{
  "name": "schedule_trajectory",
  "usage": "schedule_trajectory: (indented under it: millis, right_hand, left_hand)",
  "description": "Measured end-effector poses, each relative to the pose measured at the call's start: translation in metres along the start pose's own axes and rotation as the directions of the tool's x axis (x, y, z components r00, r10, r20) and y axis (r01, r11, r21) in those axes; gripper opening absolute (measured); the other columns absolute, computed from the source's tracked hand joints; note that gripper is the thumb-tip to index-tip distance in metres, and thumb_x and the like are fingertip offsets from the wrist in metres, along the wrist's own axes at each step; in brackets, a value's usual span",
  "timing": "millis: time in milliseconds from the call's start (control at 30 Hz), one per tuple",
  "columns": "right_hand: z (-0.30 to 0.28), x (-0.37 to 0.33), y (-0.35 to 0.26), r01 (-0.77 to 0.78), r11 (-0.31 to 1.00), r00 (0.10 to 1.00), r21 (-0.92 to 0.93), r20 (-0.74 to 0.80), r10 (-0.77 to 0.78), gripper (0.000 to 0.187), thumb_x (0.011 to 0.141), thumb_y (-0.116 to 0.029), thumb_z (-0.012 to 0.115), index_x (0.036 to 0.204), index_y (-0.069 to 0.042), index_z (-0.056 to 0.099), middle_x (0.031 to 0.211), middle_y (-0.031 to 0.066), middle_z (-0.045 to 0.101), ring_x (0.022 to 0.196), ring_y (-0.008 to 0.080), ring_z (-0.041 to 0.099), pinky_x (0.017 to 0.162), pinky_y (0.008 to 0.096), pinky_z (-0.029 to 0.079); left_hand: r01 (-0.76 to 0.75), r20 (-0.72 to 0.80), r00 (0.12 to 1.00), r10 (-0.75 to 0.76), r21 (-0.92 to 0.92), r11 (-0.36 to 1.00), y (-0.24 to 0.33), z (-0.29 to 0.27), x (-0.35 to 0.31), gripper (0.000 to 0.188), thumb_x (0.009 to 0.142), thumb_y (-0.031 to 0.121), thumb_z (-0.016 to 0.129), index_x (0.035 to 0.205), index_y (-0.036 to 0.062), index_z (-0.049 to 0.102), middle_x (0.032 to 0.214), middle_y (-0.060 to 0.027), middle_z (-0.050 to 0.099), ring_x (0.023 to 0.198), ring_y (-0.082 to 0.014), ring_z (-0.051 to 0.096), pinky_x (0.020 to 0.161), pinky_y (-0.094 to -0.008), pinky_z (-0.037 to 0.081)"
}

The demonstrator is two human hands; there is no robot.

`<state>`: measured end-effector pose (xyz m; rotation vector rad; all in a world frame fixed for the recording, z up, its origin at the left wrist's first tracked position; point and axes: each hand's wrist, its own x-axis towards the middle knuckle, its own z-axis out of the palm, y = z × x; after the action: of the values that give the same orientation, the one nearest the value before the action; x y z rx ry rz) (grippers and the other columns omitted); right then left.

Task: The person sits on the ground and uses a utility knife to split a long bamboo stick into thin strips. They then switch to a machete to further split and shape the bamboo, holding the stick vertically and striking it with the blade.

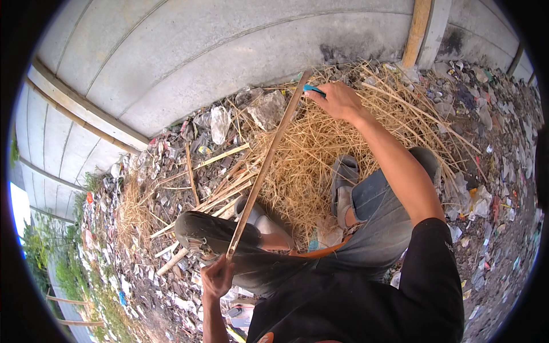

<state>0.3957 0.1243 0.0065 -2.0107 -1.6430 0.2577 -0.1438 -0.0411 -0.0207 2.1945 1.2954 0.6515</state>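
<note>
A long, flat brown bamboo strip (269, 157) slants across the view, from beside my left knee up toward the concrete wall. My left hand (217, 277) is closed around its lower end. Near the strip's far end, my right hand (338, 102) is closed on a small teal-handled tool (314, 90). The tool's front lies close to the strip; whether it touches, I cannot tell, and no blade shows. Beneath the strip and between my feet spreads a heap of straw-coloured shavings (303, 148).
Several split bamboo pieces (223, 197) lie left of the heap. A pale rock (267, 110) sits near the concrete wall (240, 63). An upright bamboo post (417, 34) stands against the wall. Scattered plastic litter (494, 188) covers the ground around me.
</note>
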Motion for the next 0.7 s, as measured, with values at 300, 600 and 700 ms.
schedule_trajectory:
  millis: [300,600,700]
  right_hand:
    - [-0.031,0.042,0.131,-0.375,0.893,0.774,0.249,-0.446,0.450,0.072,0.102,-0.058,0.044,0.064,-0.001,0.063,0.061,0.0139,0.061,0.056,0.0301,0.058,0.058,0.0470,0.045]
    - [-0.010,0.008,0.003,0.024,0.971,0.989,0.236,-0.149,0.012,0.073,0.103,-0.065,0.040,0.063,-0.007,0.062,0.049,0.0022,0.050,0.043,0.0177,0.047,0.043,0.0390,0.035]
    - [0.007,-0.038,-0.075,0.144,0.965,0.979,0.218,0.108,-0.170,0.073,0.102,-0.066,0.039,0.066,-0.007,0.062,0.048,0.0024,0.047,0.043,0.0181,0.048,0.043,0.0385,0.038]
  left_hand:
    - [0.060,0.104,0.993,-0.051,-0.079,0.995,-0.005,-0.016,-0.017,0.027,0.088,0.011,0.076,0.107,-0.0079,0.073,0.053,-0.0007,0.053,0.052,-0.0037,0.047,0.049,-0.0223,0.038]
    - [0.307,0.025,0.944,-0.330,-0.433,0.847,0.042,0.022,0.024,0.036,0.102,0.019,0.065,0.125,-0.0085,0.066,0.073,0.0081,0.052,0.066,0.0003,0.042,0.056,-0.0188,0.031]
    - [0.321,0.048,0.939,-0.342,-0.483,0.815,0.052,0.036,0.045,0.035,0.103,0.020,0.064,0.124,-0.0081,0.067,0.079,0.0072,0.054,0.070,-0.0005,0.043,0.060,-0.0186,0.035]
